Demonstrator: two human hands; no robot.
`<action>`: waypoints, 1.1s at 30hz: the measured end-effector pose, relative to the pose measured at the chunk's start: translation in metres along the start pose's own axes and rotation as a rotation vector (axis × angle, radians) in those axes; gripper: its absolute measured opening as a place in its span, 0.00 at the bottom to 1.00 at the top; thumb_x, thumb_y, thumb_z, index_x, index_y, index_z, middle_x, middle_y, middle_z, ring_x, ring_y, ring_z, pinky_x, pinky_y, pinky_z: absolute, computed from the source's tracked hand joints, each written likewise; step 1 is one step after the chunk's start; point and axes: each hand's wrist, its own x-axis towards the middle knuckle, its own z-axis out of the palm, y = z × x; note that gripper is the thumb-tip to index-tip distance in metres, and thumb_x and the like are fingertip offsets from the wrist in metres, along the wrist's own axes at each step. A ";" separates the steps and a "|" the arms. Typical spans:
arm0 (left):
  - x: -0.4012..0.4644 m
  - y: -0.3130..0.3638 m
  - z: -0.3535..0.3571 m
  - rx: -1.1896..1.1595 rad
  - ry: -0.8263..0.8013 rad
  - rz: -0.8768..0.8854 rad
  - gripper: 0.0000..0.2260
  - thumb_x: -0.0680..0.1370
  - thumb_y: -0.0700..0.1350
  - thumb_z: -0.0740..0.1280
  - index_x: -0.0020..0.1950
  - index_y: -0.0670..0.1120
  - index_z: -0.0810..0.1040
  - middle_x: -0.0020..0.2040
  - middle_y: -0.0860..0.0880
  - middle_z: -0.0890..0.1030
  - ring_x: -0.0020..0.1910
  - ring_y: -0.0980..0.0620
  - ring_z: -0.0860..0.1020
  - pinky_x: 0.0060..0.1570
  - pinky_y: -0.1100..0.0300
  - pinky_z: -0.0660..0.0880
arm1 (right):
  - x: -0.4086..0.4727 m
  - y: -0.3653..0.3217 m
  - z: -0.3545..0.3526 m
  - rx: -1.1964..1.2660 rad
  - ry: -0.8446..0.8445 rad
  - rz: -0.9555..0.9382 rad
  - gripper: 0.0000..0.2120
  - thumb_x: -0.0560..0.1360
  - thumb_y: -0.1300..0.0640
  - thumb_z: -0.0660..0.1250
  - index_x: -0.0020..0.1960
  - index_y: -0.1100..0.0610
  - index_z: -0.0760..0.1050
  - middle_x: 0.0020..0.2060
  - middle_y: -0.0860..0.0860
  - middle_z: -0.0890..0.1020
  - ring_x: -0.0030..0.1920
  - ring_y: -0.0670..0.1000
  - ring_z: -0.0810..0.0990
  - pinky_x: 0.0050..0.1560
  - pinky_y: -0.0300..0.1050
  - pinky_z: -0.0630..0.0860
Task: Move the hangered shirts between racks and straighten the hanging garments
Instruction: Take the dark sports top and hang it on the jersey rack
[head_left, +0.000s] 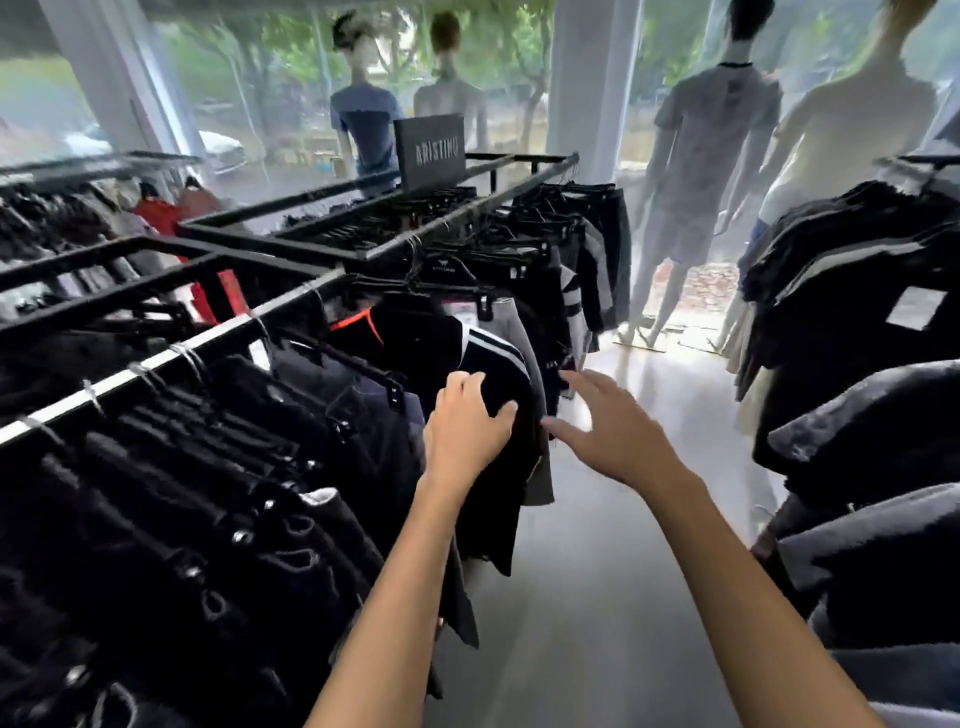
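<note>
Straightening step: left hand (470, 423) fingers curl on the black striped shirt (483, 358) hanging mid-rack (171, 358); right hand (610, 426) fingers apart, just beside. Next, probably tugging the hem square.

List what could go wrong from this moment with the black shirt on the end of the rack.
1. The left hand grips the striped black shirt at its shoulder; tugging might slide it off its hanger.
2. The hangers sit packed tightly on the rail, so hooks may tangle.
3. The open right hand nears the grey garment and may knock it askew.
</note>
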 end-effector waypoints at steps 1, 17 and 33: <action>0.007 0.003 0.004 -0.007 0.007 -0.030 0.28 0.78 0.59 0.64 0.74 0.48 0.67 0.72 0.53 0.67 0.69 0.49 0.69 0.62 0.46 0.72 | 0.012 0.002 -0.002 0.018 -0.007 -0.024 0.34 0.78 0.35 0.64 0.80 0.44 0.60 0.78 0.46 0.63 0.76 0.51 0.65 0.69 0.55 0.68; 0.171 -0.014 0.076 -0.377 0.305 -0.354 0.20 0.79 0.55 0.62 0.69 0.49 0.73 0.65 0.51 0.76 0.59 0.47 0.78 0.57 0.55 0.72 | 0.209 0.009 0.048 0.085 -0.179 -0.158 0.31 0.79 0.44 0.67 0.79 0.48 0.62 0.73 0.49 0.70 0.72 0.52 0.71 0.69 0.59 0.72; 0.271 -0.086 0.094 -0.779 0.412 -0.603 0.14 0.74 0.56 0.73 0.51 0.47 0.79 0.42 0.53 0.83 0.46 0.52 0.81 0.50 0.57 0.77 | 0.315 -0.036 0.131 0.099 -0.217 -0.177 0.19 0.77 0.50 0.70 0.67 0.50 0.77 0.61 0.49 0.82 0.64 0.54 0.78 0.60 0.51 0.77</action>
